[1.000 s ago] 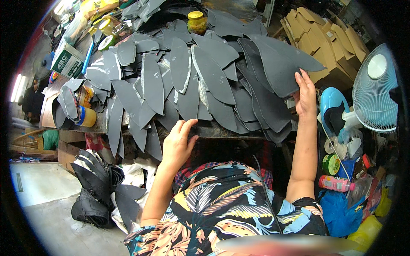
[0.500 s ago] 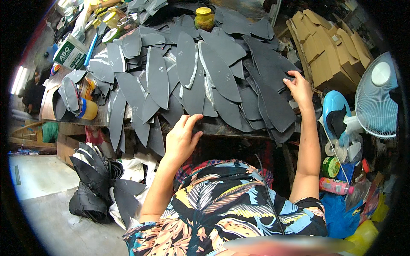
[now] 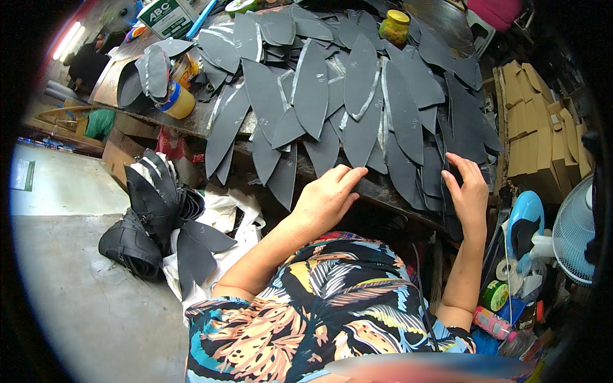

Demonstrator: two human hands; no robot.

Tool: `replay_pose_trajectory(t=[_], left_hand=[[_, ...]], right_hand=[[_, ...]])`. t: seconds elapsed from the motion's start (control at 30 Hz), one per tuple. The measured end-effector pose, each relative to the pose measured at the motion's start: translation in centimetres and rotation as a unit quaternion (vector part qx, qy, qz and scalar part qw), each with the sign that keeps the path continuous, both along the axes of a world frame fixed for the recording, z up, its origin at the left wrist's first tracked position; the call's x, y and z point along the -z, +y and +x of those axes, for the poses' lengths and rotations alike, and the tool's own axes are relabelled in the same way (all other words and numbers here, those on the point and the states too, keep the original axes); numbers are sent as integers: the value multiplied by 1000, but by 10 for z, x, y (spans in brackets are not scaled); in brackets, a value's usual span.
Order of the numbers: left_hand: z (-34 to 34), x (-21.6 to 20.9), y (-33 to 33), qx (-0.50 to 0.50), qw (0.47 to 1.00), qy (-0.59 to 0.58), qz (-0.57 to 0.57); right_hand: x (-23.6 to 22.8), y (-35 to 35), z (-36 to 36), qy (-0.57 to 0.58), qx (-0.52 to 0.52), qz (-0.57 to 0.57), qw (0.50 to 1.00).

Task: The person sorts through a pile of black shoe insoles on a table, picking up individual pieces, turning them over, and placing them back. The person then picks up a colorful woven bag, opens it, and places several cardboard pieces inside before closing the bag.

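My left fingers [image 3: 350, 177] loosely parted by grey leaf-shaped pieces [image 3: 363, 135], my right fingers [image 3: 465, 166] curved, unclosed beside them, dark counter [image 3: 378, 190] beneath

workshop: workbench [image 3: 440, 25] heaped with cut dark panels [image 3: 311, 89]

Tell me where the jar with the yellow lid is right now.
In the head view, the yellow-lidded jar stands near the top edge, right of centre, among dark grey leaf-shaped pieces, beyond the right hand and to its left.
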State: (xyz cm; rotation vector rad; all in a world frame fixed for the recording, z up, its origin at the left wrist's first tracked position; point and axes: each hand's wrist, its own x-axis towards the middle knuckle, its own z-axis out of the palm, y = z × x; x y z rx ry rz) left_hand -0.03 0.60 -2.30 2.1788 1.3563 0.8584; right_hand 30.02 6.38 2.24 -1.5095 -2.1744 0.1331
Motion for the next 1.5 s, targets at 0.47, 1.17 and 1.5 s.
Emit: replay_pose_trajectory(t=[0.47, 1.17, 1.5], left_hand=[[-39, -28, 10, -70, 991, -27, 111], [-116, 1, 97, -393, 914, 59, 79], [-114, -27, 105, -303, 827, -361, 308]], right_hand=[[20, -11, 3, -17, 37, 33, 999], [26, -11, 12, 9, 47, 38, 998], [10, -9, 10, 66, 40, -18, 997]])
